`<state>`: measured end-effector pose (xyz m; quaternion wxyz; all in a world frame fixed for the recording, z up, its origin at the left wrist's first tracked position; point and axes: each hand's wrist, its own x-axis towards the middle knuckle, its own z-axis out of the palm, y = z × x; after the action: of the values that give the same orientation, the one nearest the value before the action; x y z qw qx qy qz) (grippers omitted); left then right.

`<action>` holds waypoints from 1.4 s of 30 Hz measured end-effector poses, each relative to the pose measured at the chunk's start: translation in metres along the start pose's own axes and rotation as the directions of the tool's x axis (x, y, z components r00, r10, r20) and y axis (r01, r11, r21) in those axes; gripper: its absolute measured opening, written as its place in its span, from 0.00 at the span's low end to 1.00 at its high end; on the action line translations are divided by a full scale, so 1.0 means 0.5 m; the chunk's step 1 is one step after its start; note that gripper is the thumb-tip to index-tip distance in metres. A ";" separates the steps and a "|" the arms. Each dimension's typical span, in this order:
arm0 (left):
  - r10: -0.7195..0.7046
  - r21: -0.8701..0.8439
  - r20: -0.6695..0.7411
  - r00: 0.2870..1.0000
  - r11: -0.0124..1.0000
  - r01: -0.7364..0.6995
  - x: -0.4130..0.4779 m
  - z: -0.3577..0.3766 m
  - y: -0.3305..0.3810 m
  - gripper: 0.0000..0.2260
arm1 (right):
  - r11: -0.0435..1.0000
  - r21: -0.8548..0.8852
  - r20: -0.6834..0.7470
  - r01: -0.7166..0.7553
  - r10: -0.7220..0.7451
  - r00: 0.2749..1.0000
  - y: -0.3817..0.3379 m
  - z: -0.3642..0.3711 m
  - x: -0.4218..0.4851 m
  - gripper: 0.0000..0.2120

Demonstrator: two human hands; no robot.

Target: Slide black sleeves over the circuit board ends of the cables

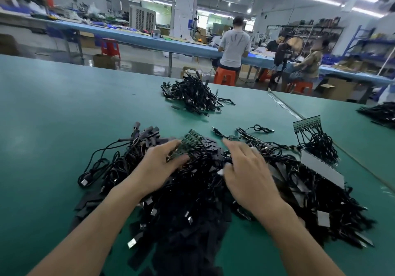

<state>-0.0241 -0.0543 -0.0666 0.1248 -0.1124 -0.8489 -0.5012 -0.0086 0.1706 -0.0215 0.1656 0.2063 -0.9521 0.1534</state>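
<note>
Left hand [159,165]: thumb and fingers pinch one green strip of circuit boards [187,144], held tilted above the near heap. Right hand [245,169]: fingers stretched over the cables [192,190], blurred; cannot tell whether it holds any. Flat black sleeves [87,206] lie loose in that heap, too tangled to count. A second green strip [306,123] stands to the right with cables attached. Three cable heaps on the green table [53,105]: the near one, the far heap [192,94] and the right-edge heap [378,112]. Three people [234,47] at the far bench [128,34].
</note>
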 end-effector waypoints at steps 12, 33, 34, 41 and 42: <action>-0.012 -0.376 -0.235 0.972 0.923 -0.079 -0.027 0.026 0.010 0.01 | 0.715 0.698 -0.028 0.040 -0.029 0.999 -0.030 0.037 0.076 0.05; -0.212 -0.753 -0.027 0.977 0.647 0.119 -0.056 0.067 -0.020 0.09 | 0.262 0.945 0.222 -0.195 -0.078 0.972 -0.013 0.102 0.045 0.05; -0.204 -0.751 -0.014 0.979 0.649 0.124 -0.056 0.066 -0.020 0.10 | 0.238 0.950 0.229 -0.204 -0.081 0.970 -0.010 0.104 0.044 0.07; -0.200 -0.799 0.014 0.980 0.587 0.131 -0.052 0.069 -0.012 0.09 | 0.068 0.945 0.321 -0.320 0.000 0.947 -0.006 0.106 0.036 0.08; -0.214 -0.819 0.003 0.977 0.561 0.125 -0.052 0.066 -0.012 0.07 | 0.014 0.937 0.347 -0.349 0.079 0.934 -0.004 0.101 0.036 0.09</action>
<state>-0.0048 -0.0299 -0.0952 0.0512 -0.0505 -0.5236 -0.8489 -0.0358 0.1447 -0.0595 -0.1419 0.1296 -0.6137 0.7658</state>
